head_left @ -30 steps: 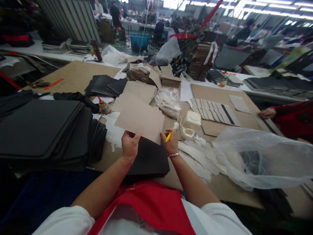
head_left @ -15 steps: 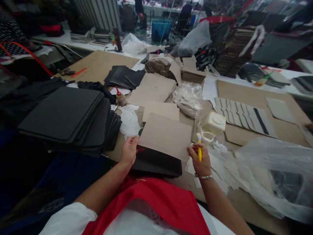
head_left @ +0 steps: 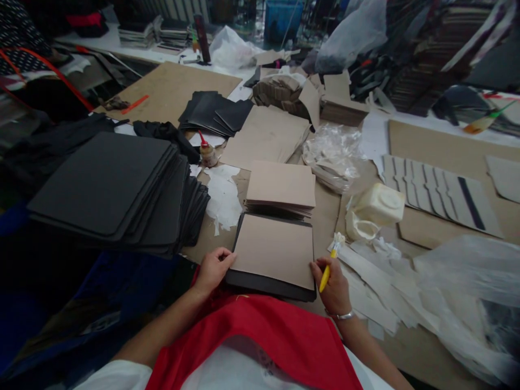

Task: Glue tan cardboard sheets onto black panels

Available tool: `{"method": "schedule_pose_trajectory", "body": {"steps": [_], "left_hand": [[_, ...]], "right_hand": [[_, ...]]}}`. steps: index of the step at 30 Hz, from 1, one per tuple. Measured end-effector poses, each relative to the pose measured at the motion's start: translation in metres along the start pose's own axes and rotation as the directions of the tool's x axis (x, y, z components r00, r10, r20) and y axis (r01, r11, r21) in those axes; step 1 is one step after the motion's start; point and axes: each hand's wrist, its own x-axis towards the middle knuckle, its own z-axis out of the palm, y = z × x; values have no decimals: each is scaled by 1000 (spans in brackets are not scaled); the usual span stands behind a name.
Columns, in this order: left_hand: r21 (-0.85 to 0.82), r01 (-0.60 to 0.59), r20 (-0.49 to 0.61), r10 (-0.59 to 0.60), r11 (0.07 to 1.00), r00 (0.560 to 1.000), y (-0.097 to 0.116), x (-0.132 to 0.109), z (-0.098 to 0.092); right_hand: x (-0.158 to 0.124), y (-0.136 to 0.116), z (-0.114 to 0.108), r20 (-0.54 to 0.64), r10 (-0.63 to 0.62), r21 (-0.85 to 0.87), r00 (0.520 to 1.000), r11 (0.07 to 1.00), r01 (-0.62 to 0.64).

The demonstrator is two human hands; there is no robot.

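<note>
A tan cardboard sheet [head_left: 276, 246] lies over a stack of black boards [head_left: 268, 286], whose dark edges show at its front and left. My left hand [head_left: 214, 266] pinches the sheet's left edge between thumb and fingers. At the opposite edge, the fingertips of my right hand [head_left: 333, 281] touch the cardboard. That hand is closed round a yellow-handled glue brush [head_left: 326, 275], its whitish bristles pointing away from me. Just beyond is a pile of similar cardboard sheets [head_left: 281, 184]. A cut-open white plastic jug [head_left: 376, 208] with glue-like residue stands right of it.
Large black boards [head_left: 105, 184] are piled at the left. A small bottle with a red nozzle [head_left: 208, 153] stands behind white paper scraps [head_left: 222, 197]. Paper strips [head_left: 369, 292] and a clear plastic bag [head_left: 463, 303] lie at the right. Bagged pieces [head_left: 333, 157] sit farther back.
Both hands have lowered the cardboard sheet from a tilted position above the black stack to lie over it. The pile of cardboard behind shows more fully, and the view has shifted.
</note>
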Motion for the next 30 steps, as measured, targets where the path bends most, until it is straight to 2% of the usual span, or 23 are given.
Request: {"method": "schedule_pose_trajectory", "body": {"steps": [11, 18, 23, 30], "left_hand": [[-31, 93, 86, -90, 995, 992, -6, 9, 1], [46, 113, 157, -119, 993, 980, -6, 11, -1], [90, 90, 203, -106, 992, 973, -7, 14, -2], [116, 83, 214, -106, 990, 971, -3, 16, -4]], "right_hand": [[6, -4, 1, 55, 41, -64, 998, 997, -37], [4, -12, -1, 111, 145, -77, 983, 987, -137], [4, -12, -1, 133, 195, -89, 972, 979, -185], [9, -16, -4, 187, 196, -151, 962, 974, -169]]}}
